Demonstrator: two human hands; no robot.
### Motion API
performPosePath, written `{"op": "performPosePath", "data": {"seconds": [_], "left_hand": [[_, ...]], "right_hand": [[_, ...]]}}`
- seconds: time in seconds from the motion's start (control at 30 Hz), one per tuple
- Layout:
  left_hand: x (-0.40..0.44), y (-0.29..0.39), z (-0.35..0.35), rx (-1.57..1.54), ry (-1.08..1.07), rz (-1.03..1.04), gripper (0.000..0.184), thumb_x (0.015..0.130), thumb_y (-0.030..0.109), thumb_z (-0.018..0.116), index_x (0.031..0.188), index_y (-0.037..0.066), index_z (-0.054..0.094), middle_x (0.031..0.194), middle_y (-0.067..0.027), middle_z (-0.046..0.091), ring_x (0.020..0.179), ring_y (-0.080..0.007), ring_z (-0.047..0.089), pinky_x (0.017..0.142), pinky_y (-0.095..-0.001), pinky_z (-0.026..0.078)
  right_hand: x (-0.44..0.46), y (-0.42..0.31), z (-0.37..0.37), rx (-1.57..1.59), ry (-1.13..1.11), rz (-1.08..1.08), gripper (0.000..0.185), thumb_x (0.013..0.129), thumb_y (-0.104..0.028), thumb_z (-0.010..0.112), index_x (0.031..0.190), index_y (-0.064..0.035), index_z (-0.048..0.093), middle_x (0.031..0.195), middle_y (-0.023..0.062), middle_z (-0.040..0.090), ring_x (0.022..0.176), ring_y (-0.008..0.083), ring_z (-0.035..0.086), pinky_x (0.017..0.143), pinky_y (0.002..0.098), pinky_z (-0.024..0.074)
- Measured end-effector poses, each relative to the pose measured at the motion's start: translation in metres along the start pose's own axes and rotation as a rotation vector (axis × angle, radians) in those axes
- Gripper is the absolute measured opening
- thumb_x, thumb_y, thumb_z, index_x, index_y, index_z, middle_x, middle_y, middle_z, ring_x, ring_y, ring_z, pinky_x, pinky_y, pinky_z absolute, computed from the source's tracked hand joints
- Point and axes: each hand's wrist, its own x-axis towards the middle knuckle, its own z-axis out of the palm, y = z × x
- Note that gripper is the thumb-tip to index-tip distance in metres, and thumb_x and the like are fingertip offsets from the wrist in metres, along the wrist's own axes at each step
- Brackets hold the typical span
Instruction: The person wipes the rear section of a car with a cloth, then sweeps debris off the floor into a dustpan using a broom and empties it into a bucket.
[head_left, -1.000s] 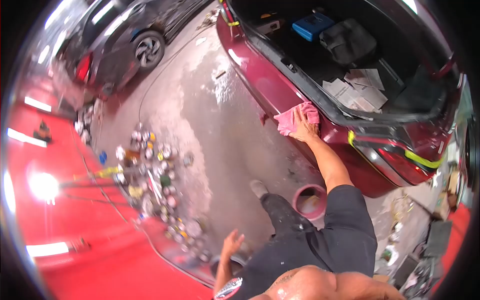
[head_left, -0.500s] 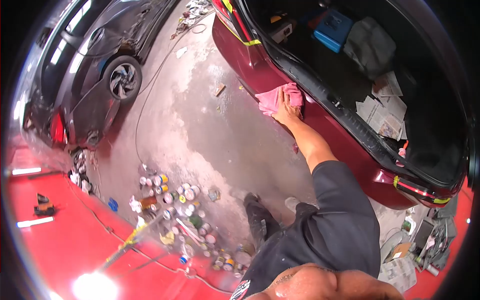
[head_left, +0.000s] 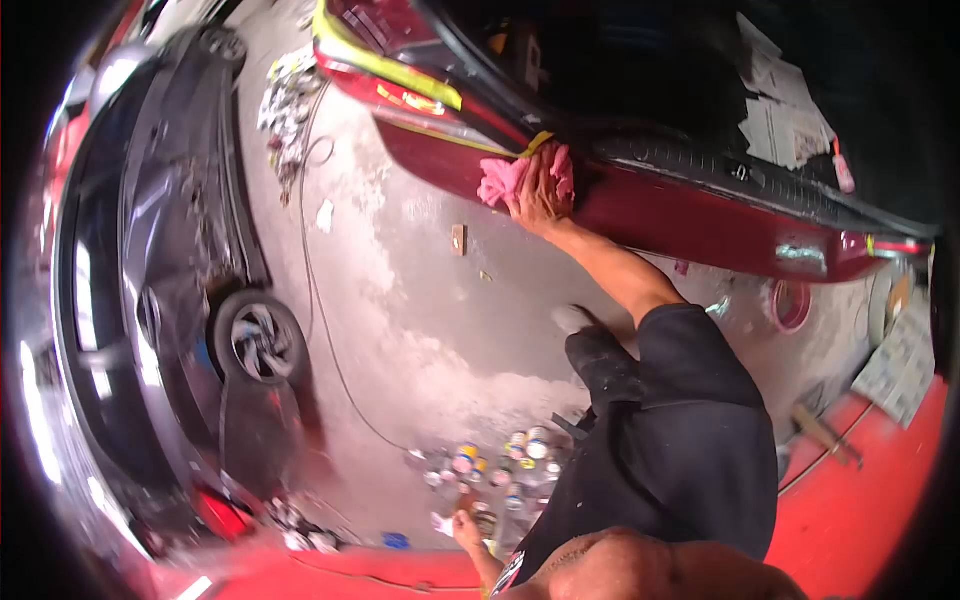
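Note:
My right hand presses a bunched pink cloth against the dark red rear bumper of a car. The cloth sits near the bumper's top edge, just below the tail light, which has yellow masking tape along it. The fingers lie over the cloth, with its folds bulging out on both sides. Low in the view, my left hand hangs beside my body, above the cans on the floor. It is small and blurred, and I cannot make out its fingers clearly.
A dark grey car stands on the left. Several cans are clustered on the floor, and a hose runs across it. Newspaper sheets lie inside the open trunk. A pink-rimmed bucket stands beneath the bumper's right end.
My right hand and the cloth have moved left along the bumper, closer to the tail light. The cloth is more bunched. The view has turned, and my left hand has come into sight.

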Motion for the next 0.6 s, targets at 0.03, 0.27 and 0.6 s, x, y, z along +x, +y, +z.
{"op": "performPosePath", "data": {"seconds": [0.03, 0.27, 0.6], "left_hand": [[0.051, 0.035, -0.019, -0.055, 0.027, 0.071, 0.036, 0.095, 0.028, 0.056, 0.105, -0.006, 0.062, 0.095, -0.0141, 0.065, 0.086, -0.0254, 0.057, 0.081, -0.0393, 0.047], [0.245, 0.352, 0.067, 0.154, -0.271, 0.333, 0.053, 0.098, 0.033, 0.058, 0.136, -0.003, 0.050, 0.133, -0.0199, 0.058, 0.122, -0.0264, 0.055, 0.104, -0.0366, 0.042], [0.230, 0.542, 0.113, 0.487, -1.017, 0.612, 0.055, 0.097, 0.038, 0.060, 0.131, -0.004, 0.054, 0.116, -0.0141, 0.067, 0.105, -0.0197, 0.063, 0.092, -0.0329, 0.049]], "right_hand": [[0.003, -0.003, -0.003, -0.075, 0.044, -0.013, 0.098, 0.081, -0.037, 0.067, 0.138, 0.0255, 0.019, 0.146, 0.0453, 0.017, 0.137, 0.0592, 0.021, 0.115, 0.0620, 0.0166], [0.011, -0.011, 0.010, -0.091, 0.109, 0.133, 0.079, 0.080, -0.028, 0.061, 0.139, 0.0140, 0.030, 0.146, 0.0418, 0.024, 0.136, 0.0572, 0.026, 0.111, 0.0620, 0.0245], [0.050, -0.099, 0.047, -0.103, 0.287, 0.905, 0.073, 0.088, -0.031, 0.053, 0.140, 0.0125, 0.025, 0.150, 0.0349, 0.018, 0.144, 0.0498, 0.010, 0.118, 0.0574, 0.0067]]}}
